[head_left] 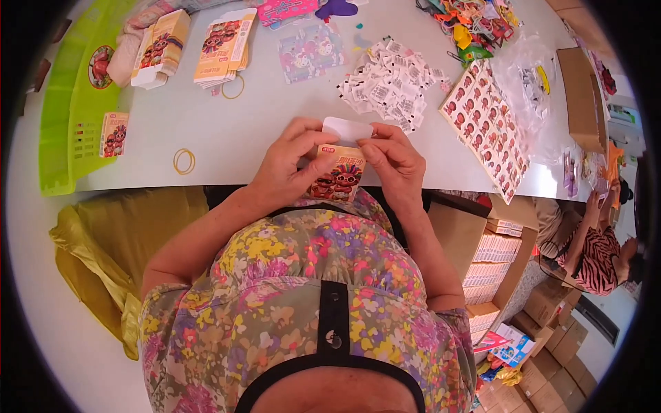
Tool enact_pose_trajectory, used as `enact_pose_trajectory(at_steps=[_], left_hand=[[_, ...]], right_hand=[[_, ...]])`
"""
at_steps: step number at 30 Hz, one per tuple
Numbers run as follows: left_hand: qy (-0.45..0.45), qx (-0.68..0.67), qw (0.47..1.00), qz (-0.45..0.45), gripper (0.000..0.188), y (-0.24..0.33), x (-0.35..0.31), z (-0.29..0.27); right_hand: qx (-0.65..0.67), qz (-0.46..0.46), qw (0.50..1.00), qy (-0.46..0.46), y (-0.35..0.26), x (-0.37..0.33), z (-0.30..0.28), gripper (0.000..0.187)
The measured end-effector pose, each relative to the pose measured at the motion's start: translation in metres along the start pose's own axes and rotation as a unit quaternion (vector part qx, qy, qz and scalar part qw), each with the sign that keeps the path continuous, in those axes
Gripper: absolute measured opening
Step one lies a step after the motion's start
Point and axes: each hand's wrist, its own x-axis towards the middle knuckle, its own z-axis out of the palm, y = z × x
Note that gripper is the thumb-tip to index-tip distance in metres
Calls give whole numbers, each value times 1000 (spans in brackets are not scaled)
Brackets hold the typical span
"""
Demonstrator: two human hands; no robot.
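My left hand (292, 160) grips a small orange-and-yellow cardboard box (336, 180) by its left side, with the thumb across the front. The box front shows red cartoon figures. Its white top flap (348, 128) stands up, so that end is unfolded. At the upper right corner my right hand (396, 162) pinches the box edge near the flap. The box is held just over the table's near edge, in front of my chest. Whether anything is inside the box cannot be seen. Beyond my hands lies a pile of small white printed packets (394, 84).
Stacks of flat boxes (224, 49) lie at the far left, beside a green plastic basket (62, 131). Rubber bands (184, 162) lie nearer. Sticker sheets (485, 127) and colourful trinkets (471, 27) are on the right. A carton of packed boxes (492, 258) stands below; another person (595, 258) sits beyond.
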Motion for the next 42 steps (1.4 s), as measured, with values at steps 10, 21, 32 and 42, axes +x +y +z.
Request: enact_pose_trajectory(at_steps=[10, 21, 32, 42], left_hand=[[43, -36, 997, 61, 12, 0, 18, -4], [-2, -159, 985, -62, 7, 5, 25, -13], [-37, -119, 992, -33, 17, 0, -2, -19], [-28, -95, 994, 43, 29, -7, -11, 2]], right_hand=[[-56, 38, 993, -94, -17, 14, -19, 8], [-134, 63, 977, -151, -36, 29, -25, 7], [-169, -60, 979, -94, -27, -1, -6, 14], [-260, -135, 952, -85, -32, -20, 5, 11]])
